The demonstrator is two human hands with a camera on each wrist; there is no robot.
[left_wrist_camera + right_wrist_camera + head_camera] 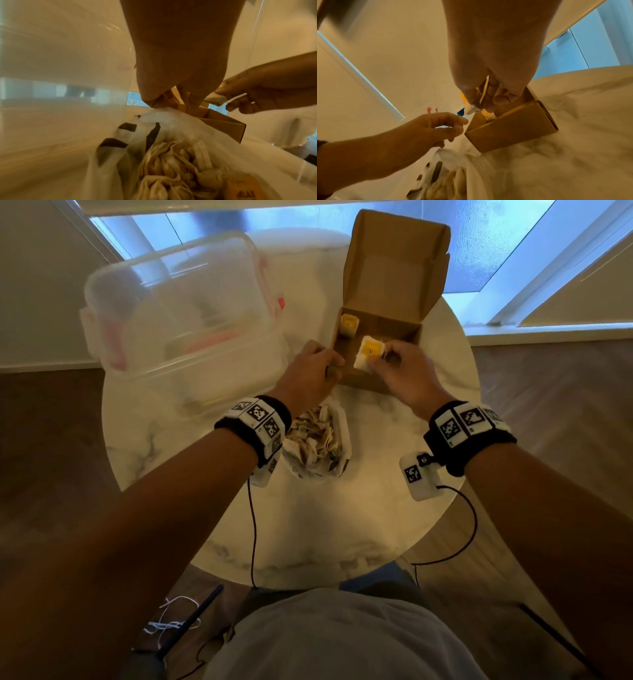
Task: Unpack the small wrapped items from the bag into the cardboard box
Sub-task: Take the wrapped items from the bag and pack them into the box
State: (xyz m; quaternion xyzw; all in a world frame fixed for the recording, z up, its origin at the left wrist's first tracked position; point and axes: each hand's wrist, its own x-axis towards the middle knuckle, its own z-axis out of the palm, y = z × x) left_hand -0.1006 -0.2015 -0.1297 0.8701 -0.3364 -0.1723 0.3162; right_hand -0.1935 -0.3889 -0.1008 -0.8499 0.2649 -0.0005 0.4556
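An open cardboard box (pixel 397 335) stands at the back of the table with its lid up. One yellow wrapped item (pixel 349 324) lies in its far left corner. My right hand (pixel 382 356) pinches a white and yellow wrapped item (pixel 367 355) over the box's near edge; the right wrist view shows the right hand (pixel 481 102) gripping the item (pixel 471 109) above the box (pixel 513 128). My left hand (pixel 329 364) sits at the box's near left corner with loosely curled fingers (pixel 458 128) and holds nothing. The white bag (pixel 339 436) lies just below, with several beige wrapped items (pixel 168 165) inside.
A large clear plastic container (pixel 181 313) with a lid stands at the table's left, close to my left hand. The round marble table (pixel 342 525) ends near the box's right side. Thin cables hang from both wrists over the near edge.
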